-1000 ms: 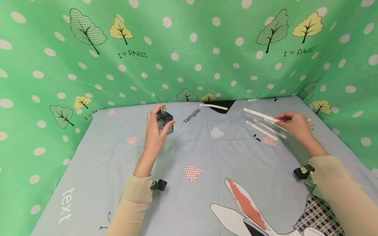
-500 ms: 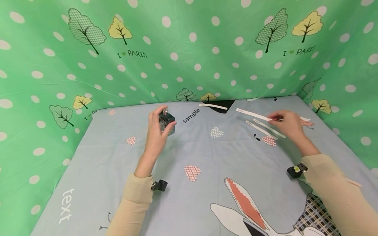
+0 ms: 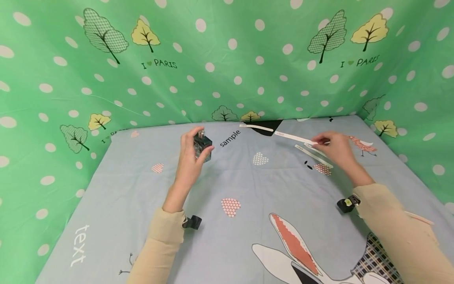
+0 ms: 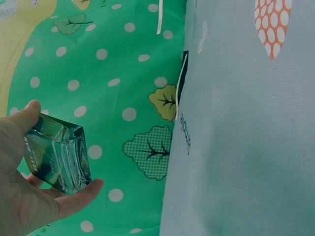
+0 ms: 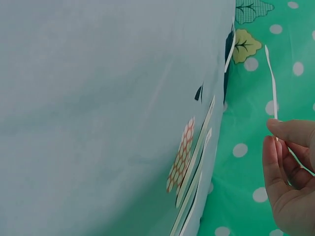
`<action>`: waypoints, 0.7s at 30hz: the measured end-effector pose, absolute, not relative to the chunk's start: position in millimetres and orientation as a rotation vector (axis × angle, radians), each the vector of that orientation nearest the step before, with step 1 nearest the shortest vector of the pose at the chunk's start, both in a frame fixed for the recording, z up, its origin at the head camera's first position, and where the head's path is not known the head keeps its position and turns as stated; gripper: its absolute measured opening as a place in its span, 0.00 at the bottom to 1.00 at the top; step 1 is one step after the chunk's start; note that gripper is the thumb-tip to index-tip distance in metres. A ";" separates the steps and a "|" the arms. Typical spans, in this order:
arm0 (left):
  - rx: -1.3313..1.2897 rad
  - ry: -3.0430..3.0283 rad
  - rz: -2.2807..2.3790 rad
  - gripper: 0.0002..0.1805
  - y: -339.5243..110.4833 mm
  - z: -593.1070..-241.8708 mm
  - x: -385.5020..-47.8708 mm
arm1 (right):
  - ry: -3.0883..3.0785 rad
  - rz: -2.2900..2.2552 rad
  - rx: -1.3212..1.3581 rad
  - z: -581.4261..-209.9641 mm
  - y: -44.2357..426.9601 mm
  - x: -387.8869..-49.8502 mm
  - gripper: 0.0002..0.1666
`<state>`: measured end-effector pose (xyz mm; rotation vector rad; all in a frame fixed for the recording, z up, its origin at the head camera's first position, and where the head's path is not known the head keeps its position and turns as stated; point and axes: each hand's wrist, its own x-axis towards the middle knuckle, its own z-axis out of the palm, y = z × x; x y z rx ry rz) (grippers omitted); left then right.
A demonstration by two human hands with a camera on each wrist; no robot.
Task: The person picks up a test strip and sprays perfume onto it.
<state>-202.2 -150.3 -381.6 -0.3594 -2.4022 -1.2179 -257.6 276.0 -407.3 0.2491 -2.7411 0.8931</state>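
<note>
Paper strip [image 3: 294, 137], pinched near one end by the right hand [image 3: 335, 148], has travelled toward 9 o'clock since a second ago; it now sits at 3 o'clock from the glass perfume bottle [image 3: 203, 149], well apart. Its long axis runs nearly nine-to-three, free end pointing just past 9. The left hand [image 3: 187, 161] grips the bottle, nozzle [image 3: 201, 134] toward 12.

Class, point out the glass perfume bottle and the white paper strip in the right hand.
Glass perfume bottle [image 4: 58, 153], left wrist view: body's middle.
Held white paper strip [image 3: 295, 137], head view: middle of its exposed length.
</note>
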 end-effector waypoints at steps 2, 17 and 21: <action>-0.362 -2.404 -1.219 0.32 -149.7 -381.1 -201.5 | -2.733 0.905 0.264 -407.0 273.6 -258.1 0.10; -0.362 -2.445 -1.219 0.31 -146.7 -383.9 -202.4 | -2.687 0.917 0.352 -403.3 253.9 -257.8 0.09; -0.364 -2.454 -1.221 0.31 -145.2 -383.3 -201.6 | -2.682 0.928 0.353 -402.4 249.0 -257.5 0.09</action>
